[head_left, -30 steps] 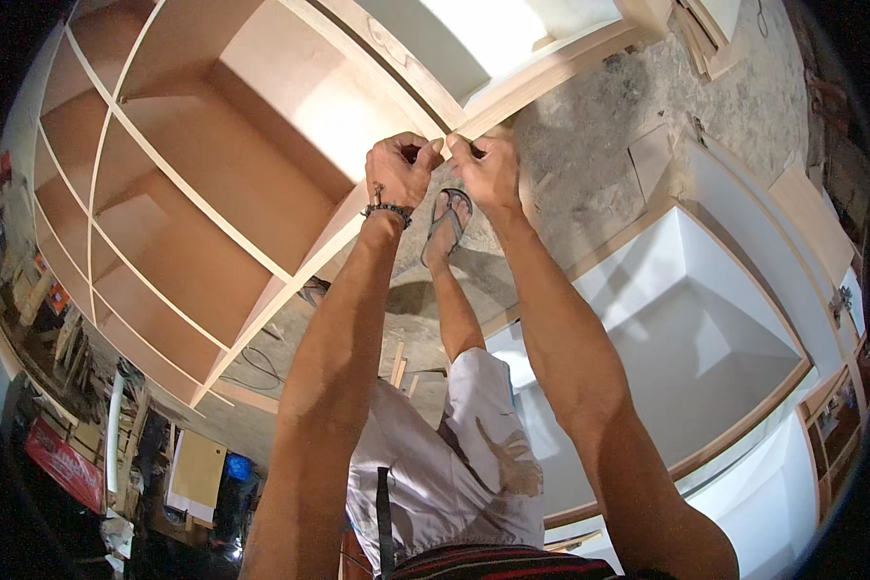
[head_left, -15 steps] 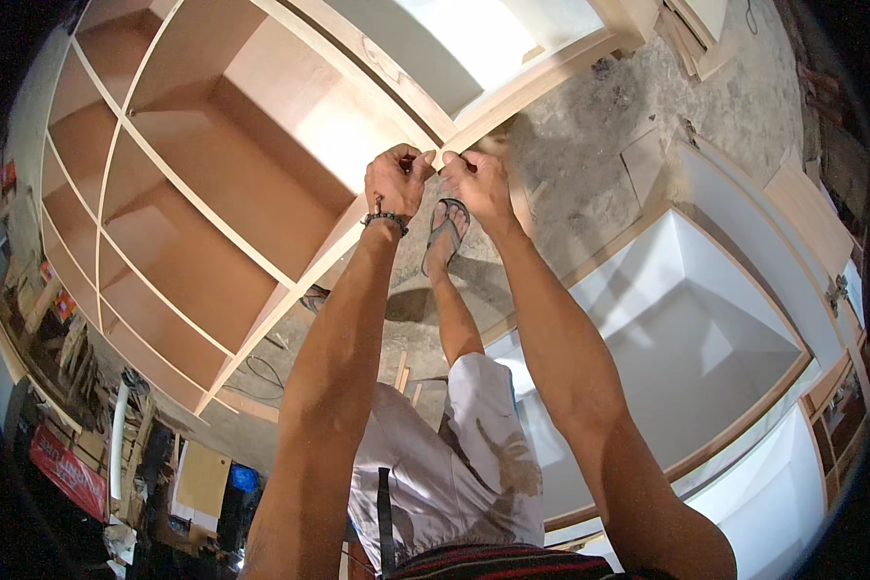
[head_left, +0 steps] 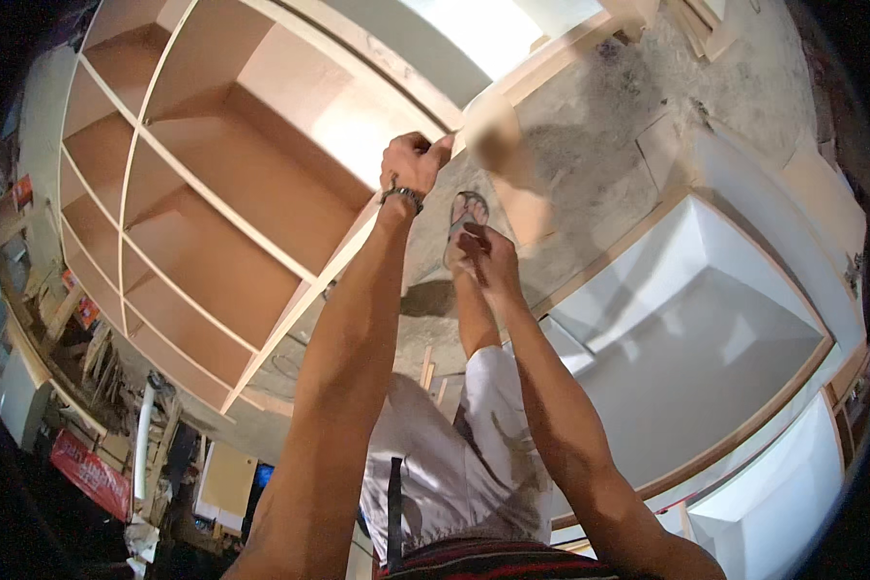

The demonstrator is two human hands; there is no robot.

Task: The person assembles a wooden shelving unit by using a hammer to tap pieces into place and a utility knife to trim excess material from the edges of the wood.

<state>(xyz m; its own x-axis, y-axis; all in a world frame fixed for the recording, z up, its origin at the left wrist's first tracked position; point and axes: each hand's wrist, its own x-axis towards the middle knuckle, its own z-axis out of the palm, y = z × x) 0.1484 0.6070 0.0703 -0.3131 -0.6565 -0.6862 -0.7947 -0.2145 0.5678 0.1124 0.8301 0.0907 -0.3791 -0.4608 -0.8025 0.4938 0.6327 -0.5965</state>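
Note:
A large wooden cabinet carcass (head_left: 203, 174) with pale edges and several open compartments lies to my left. At its near corner, my left hand (head_left: 414, 164) is closed, a dark bracelet on the wrist. Its thumb lies along the pale wooden edge (head_left: 457, 145); whatever the curled fingers hold, if anything, is hidden. Lower and to the right, my right hand (head_left: 490, 261) is apart from the cabinet, above my sandalled foot (head_left: 467, 208). Motion smears its fingers, and I cannot make out anything in them.
A white-lined box with wooden trim (head_left: 696, 329) stands on the right, with more white panels behind it. Another wood-framed white unit (head_left: 483, 39) is at the far side. Scrap wood and clutter (head_left: 97, 358) fill the left. Below is a concrete floor (head_left: 590, 174).
My right hand has drawn away from the cabinet corner, down toward me. My left hand stays at the corner, its thumb now stretched along the edge. The whole view has shifted slightly.

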